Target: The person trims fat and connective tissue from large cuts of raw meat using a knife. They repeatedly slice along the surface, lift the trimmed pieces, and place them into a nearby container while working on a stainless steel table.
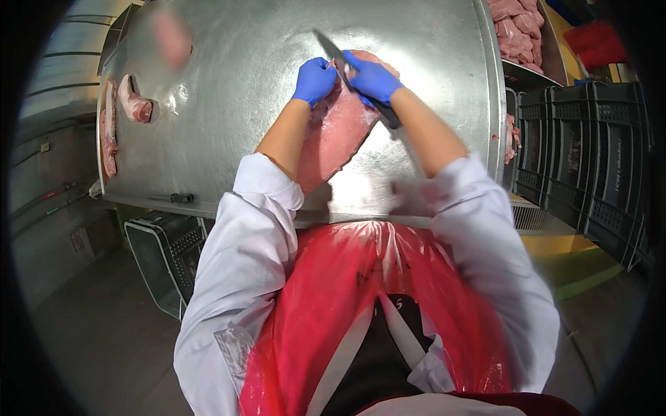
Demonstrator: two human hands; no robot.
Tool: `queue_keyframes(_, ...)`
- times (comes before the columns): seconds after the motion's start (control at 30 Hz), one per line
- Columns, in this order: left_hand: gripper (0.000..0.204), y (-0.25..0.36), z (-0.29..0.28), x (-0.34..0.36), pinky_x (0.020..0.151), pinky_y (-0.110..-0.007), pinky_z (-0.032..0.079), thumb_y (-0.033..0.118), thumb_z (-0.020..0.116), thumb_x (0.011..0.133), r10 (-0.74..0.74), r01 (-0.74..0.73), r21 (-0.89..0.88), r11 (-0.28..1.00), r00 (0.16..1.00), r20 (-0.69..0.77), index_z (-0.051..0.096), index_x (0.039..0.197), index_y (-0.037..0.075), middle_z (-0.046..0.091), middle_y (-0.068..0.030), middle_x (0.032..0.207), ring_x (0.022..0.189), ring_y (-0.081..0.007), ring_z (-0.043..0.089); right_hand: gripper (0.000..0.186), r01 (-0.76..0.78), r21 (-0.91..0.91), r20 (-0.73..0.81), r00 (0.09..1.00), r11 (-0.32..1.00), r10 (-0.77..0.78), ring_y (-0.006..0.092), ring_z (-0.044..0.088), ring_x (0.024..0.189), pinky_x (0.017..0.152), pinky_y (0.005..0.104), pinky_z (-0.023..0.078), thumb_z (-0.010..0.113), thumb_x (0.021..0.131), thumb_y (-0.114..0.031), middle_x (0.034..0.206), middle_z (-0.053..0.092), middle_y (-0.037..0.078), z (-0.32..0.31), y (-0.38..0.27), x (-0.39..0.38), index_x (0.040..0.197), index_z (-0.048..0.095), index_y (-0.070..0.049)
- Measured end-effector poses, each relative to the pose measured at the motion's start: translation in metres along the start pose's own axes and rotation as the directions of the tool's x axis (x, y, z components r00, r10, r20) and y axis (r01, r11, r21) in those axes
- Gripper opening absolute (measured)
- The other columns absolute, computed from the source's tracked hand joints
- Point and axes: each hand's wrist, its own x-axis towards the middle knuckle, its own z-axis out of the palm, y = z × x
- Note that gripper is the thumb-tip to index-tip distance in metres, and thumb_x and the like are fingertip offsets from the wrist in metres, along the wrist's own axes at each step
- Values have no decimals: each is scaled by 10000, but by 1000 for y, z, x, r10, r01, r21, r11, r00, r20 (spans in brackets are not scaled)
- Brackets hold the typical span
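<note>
Steel table [229,111] under both hands: left hand [314,81] curled, pinching meat slab [338,135] edge; right hand [374,78] closed round knife [331,48], blade just beside left.

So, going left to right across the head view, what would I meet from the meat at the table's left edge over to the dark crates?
Long meat strip → small curved meat piece → blurred pink meat piece → gloved left hand → gloved right hand → dark crates.
</note>
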Motion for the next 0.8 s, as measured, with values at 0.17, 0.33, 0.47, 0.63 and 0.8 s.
queue_keyframes(0.17, 250, 8, -19, -25, 679, -443, 523, 249, 661, 933, 107, -102, 153, 983, 994, -30, 678, 876, 6, 683, -212, 772, 703, -359, 673, 647, -1, -21, 396, 918, 1000, 9, 125, 608, 551, 534, 296, 537, 472, 1014, -203, 697, 614, 79, -46, 21, -83, 1629, 275, -256)
queue_keyframes(0.33, 231, 24, -27, -25, 664, -420, 517, 231, 649, 942, 338, -339, 181, 923, 940, 38, 670, 916, 3, 678, -201, 762, 676, -337, 662, 723, 98, 52, 397, 911, 994, -111, 151, 577, 540, 530, 295, 533, 487, 987, -158, 718, 617, 61, -31, -4, -18, 1640, 218, -310)
queue_keyframes(0.47, 230, 15, -43, -22, 648, -392, 510, 225, 645, 950, 261, -269, 91, 959, 961, 86, 669, 898, 3, 666, -177, 733, 642, -289, 636, 742, 235, -249, 519, 852, 940, -76, 126, 599, 595, 558, 278, 530, 521, 966, -154, 732, 619, 53, -68, 23, -44, 1631, 250, -342)
queue_keyframes(0.63, 205, 34, -47, -26, 622, -349, 490, 198, 650, 956, 346, -345, -42, 938, 918, 194, 674, 917, -2, 644, -120, 693, 615, -187, 571, 797, 69, -143, 511, 860, 987, 14, 115, 608, 683, 654, 272, 541, 544, 927, -110, 842, 629, 53, -46, 10, -27, 1629, 257, -355)
queue_keyframes(0.8, 211, 21, -64, -16, 609, -324, 475, 197, 660, 964, 305, -301, -53, 952, 943, 133, 665, 905, -6, 642, -55, 693, 626, -126, 548, 829, 139, -140, 611, 791, 980, -25, 106, 585, 511, 501, 250, 526, 547, 930, -66, 735, 650, 44, -68, 29, -43, 1629, 223, -370)
